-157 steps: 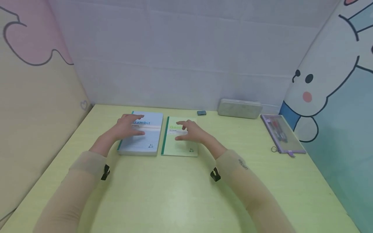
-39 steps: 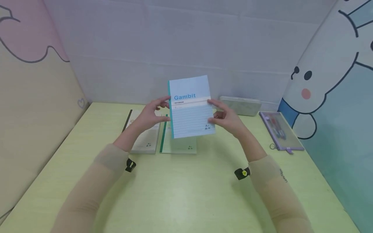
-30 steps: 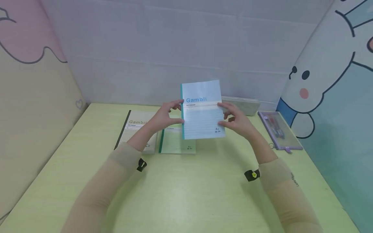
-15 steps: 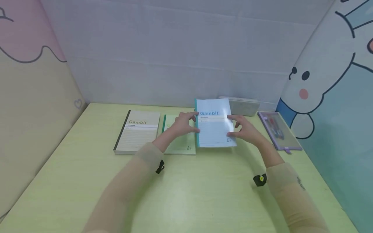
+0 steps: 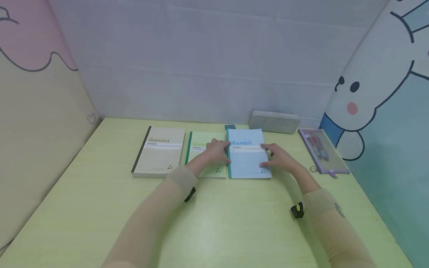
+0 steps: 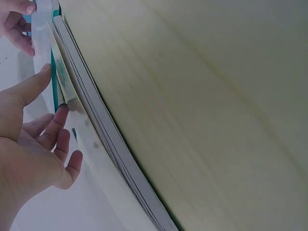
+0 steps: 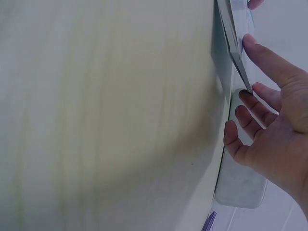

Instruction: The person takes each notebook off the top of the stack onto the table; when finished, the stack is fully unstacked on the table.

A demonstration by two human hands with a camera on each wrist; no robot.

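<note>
In the head view a blue Gambit notebook [image 5: 248, 158] with a teal spine lies low over the table, just right of a green notebook [image 5: 202, 137]. My left hand [image 5: 216, 152] pinches its spine edge, reaching across the green notebook and hiding part of it. My right hand [image 5: 280, 159] grips the opposite edge between thumb and fingers. In the right wrist view the blue notebook [image 7: 231, 38] is seen edge-on with a shadow beside it. Farther left sits a thick beige notebook [image 5: 162, 152] with a dark spine.
A small dark block [image 5: 230, 127] lies behind the blue notebook, which overlaps it in the head view. At the back right stands a grey case [image 5: 275, 122]. A purple-edged clear pouch [image 5: 323, 150] with pens lies near the right wall. Walls enclose the table's back and sides.
The blue notebook has come off the left pile, uncovering the beige one. Both hands carried it rightward past the green notebook, then lowered it towards the table.
</note>
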